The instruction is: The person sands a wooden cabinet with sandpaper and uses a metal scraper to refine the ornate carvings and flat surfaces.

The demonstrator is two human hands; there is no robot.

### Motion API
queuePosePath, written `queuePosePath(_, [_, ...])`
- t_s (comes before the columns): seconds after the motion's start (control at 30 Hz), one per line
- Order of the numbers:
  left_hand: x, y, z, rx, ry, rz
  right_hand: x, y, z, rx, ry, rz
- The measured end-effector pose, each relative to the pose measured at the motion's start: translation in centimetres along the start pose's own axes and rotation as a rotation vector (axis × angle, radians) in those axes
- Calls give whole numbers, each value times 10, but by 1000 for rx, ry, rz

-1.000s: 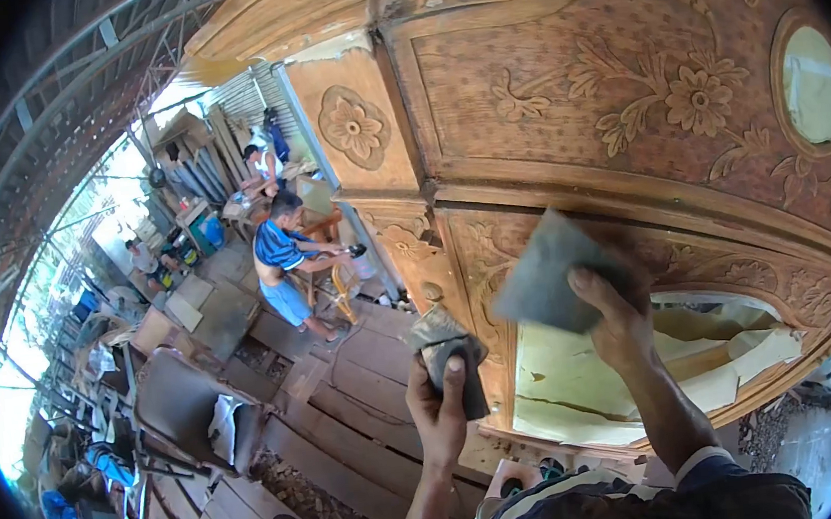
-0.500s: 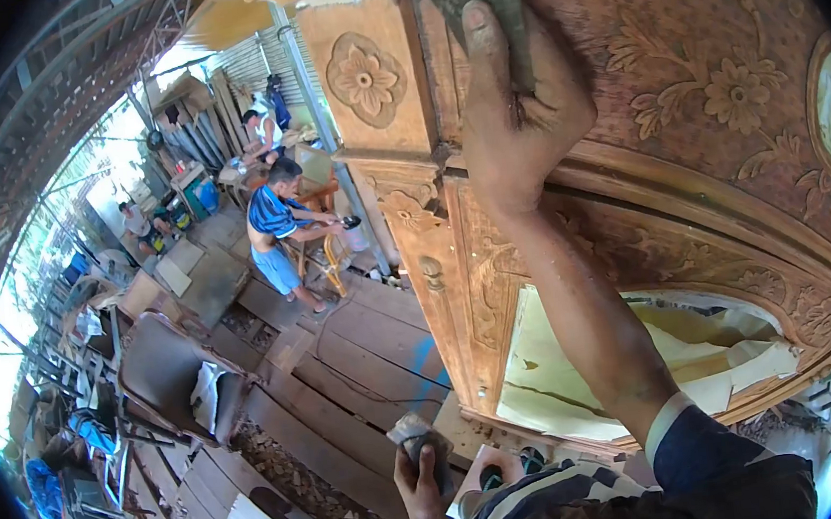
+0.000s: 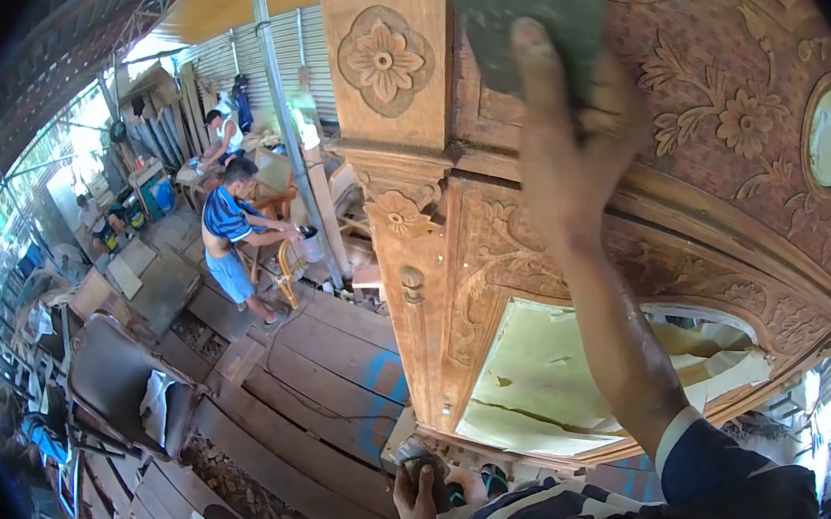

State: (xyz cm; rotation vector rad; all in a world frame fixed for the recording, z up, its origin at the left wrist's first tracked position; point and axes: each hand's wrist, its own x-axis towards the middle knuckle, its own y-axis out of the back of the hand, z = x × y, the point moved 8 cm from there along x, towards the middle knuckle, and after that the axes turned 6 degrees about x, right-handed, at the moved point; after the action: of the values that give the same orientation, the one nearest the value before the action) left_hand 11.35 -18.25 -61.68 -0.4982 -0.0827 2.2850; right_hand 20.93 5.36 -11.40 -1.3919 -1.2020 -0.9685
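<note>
My right hand is closed around a flat, dark greenish-grey scraper blade, with the thumb along its face. The blade lies at the upper panel of a large carved wooden furniture piece, right of the carved flower block. Low in the view, close to my body, my left hand grips a small dark object with a paler, uneven top; its exact kind cannot be made out. Cream paper covers the lower opening of the carved piece.
A person in a blue striped shirt bends over a rattan chair. Two more people are farther back. A brown chair shell stands on the plank floor at left, with clutter beyond. A metal post rises behind the carved piece.
My right hand and the scraper have moved right across the upper panel, and more of the blade's face shows. My left hand still holds the dark object. The camera view has shifted.
</note>
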Motion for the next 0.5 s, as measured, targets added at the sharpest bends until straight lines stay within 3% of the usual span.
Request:
queuePosePath(0.1, [6,-11,5,-21,-47,-45,6,12,0,142,-32,83])
queuePosePath(0.2, [7,-20,13,43,-68,-106,5,6,6,144,-169,9])
queuePosePath(0.27, [6,-28,16,28,-43,-113,-1,11,-2,67,67,13])
queuePosePath(0.3, [4,-32,22,-16,-37,-121,-2,14,2,167,-52,36])
queuePosePath(0.43, [7,-32,16,63,-68,-132,0,5,8,128,-127,19])
queuePosePath(0.5, [9,-35,19,22,-68,-117,-12,-7,-14,173,142,-178])
